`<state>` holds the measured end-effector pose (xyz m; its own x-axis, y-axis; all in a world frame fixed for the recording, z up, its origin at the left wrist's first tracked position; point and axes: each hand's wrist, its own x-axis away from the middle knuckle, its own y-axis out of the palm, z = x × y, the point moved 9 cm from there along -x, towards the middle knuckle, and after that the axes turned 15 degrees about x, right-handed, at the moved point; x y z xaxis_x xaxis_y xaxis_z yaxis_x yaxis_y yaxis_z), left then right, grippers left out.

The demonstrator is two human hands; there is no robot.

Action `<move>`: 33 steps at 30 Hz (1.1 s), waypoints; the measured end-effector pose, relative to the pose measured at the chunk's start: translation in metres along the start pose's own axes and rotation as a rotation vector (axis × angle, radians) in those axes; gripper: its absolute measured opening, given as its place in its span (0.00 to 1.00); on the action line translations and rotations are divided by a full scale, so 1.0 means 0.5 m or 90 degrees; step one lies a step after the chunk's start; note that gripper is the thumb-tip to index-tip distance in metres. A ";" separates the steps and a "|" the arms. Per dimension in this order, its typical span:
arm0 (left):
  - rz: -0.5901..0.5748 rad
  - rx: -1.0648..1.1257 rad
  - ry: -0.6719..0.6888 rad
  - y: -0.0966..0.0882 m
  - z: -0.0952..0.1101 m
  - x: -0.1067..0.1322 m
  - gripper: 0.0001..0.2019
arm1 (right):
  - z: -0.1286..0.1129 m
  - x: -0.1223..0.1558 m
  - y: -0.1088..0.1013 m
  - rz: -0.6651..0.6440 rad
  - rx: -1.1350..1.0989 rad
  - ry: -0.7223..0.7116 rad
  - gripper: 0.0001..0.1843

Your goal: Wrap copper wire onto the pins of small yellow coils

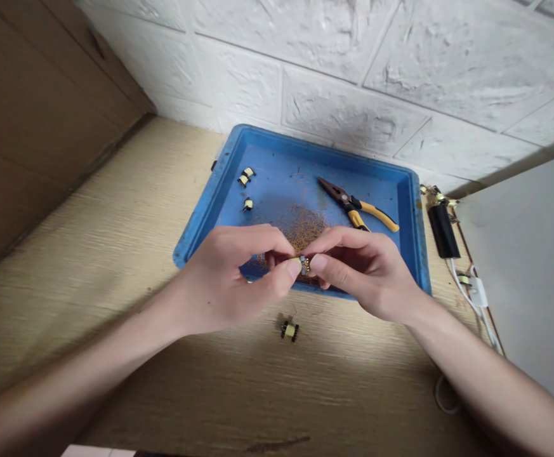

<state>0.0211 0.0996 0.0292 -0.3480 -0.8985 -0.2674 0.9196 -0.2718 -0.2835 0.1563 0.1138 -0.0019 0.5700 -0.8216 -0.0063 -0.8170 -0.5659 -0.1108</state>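
Observation:
Between my two hands, over the near edge of the blue tray [257,132], is a small transformer [304,265] with metal pins. My left hand [243,273] pinches its left end between thumb and fingers. The thumb and forefinger of my right hand [360,270] close on the pin side at its right. Below them on the table lies another small transformer [290,330] with yellow tape and black pin rows. Inside the tray, behind my hands, is a pile of short copper-coloured wire scraps [305,225]. Part of the held piece is hidden by my fingers.
Needle-nose pliers [348,202] with yellow and black handles lie in the tray. A few more transformers [248,204] sit at its left. Right of the tray are a black cylinder [443,231], a white cable [464,295] and more transformers [441,197]. A white brick-patterned wall [329,70] rises behind.

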 end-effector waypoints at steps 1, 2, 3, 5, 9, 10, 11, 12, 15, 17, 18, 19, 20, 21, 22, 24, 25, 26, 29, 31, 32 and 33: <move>0.000 0.000 -0.004 0.000 -0.001 0.000 0.08 | 0.000 -0.001 0.000 0.000 -0.011 0.001 0.03; -0.001 -0.002 -0.009 0.000 -0.002 0.000 0.08 | 0.001 -0.001 -0.001 0.003 -0.019 0.005 0.03; -0.001 -0.005 -0.013 0.000 -0.003 0.000 0.08 | 0.002 -0.001 -0.002 0.005 -0.024 0.012 0.03; -0.003 -0.008 -0.014 0.001 -0.004 -0.001 0.08 | 0.007 -0.001 -0.002 0.006 -0.025 0.036 0.05; -0.006 -0.009 -0.001 0.003 -0.001 -0.001 0.07 | 0.013 -0.001 0.004 -0.022 -0.016 0.084 0.09; -0.007 -0.011 0.001 0.003 -0.001 -0.001 0.07 | 0.014 -0.001 0.006 -0.031 -0.012 0.093 0.10; -0.006 -0.012 0.002 0.003 -0.001 -0.001 0.07 | 0.014 0.000 0.008 -0.038 -0.010 0.100 0.11; -0.004 -0.012 0.002 0.003 -0.001 0.000 0.07 | 0.015 0.000 0.009 -0.042 -0.009 0.104 0.13; -0.003 -0.013 -0.011 0.003 -0.005 0.001 0.07 | 0.013 -0.001 0.007 -0.039 -0.028 0.093 0.14; -0.002 -0.015 -0.017 0.003 -0.006 0.000 0.07 | 0.012 -0.001 0.006 -0.035 -0.045 0.080 0.14; -0.004 -0.017 -0.017 0.004 -0.006 0.000 0.07 | 0.013 -0.001 0.006 -0.035 -0.049 0.078 0.13; -0.009 -0.020 -0.015 0.005 -0.006 0.000 0.07 | 0.014 0.000 0.006 -0.038 -0.049 0.079 0.13; -0.015 -0.023 -0.013 0.006 -0.005 0.000 0.07 | 0.016 0.000 0.006 -0.041 -0.041 0.082 0.13; -0.022 -0.025 -0.015 0.008 -0.006 0.000 0.07 | 0.018 0.001 0.006 -0.043 -0.027 0.087 0.13; -0.030 -0.027 -0.020 0.010 -0.007 0.000 0.07 | 0.020 0.002 0.006 -0.045 -0.007 0.092 0.14; -0.041 -0.029 -0.038 0.013 -0.013 0.002 0.07 | 0.023 0.003 0.004 -0.042 0.042 0.098 0.14; -0.045 -0.029 -0.049 0.015 -0.016 0.003 0.08 | 0.023 0.002 0.003 -0.038 0.067 0.096 0.13; -0.051 -0.028 -0.059 0.017 -0.019 0.004 0.08 | 0.022 0.002 0.003 -0.035 0.089 0.091 0.13; -0.069 -0.026 -0.054 0.024 -0.018 0.005 0.08 | 0.017 -0.001 0.004 -0.028 0.138 0.072 0.11; -0.078 -0.030 -0.038 0.027 -0.014 0.006 0.08 | 0.017 -0.003 0.004 -0.022 0.161 0.071 0.09; -0.081 -0.034 -0.027 0.028 -0.012 0.005 0.08 | 0.018 -0.003 0.004 -0.020 0.167 0.074 0.08; -0.083 -0.037 -0.016 0.028 -0.010 0.005 0.08 | 0.019 -0.003 0.004 -0.018 0.167 0.078 0.08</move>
<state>0.0323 0.0951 0.0200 -0.4589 -0.8654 -0.2014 0.8543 -0.3675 -0.3676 0.1544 0.1146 -0.0116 0.5645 -0.8168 0.1192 -0.7409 -0.5650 -0.3630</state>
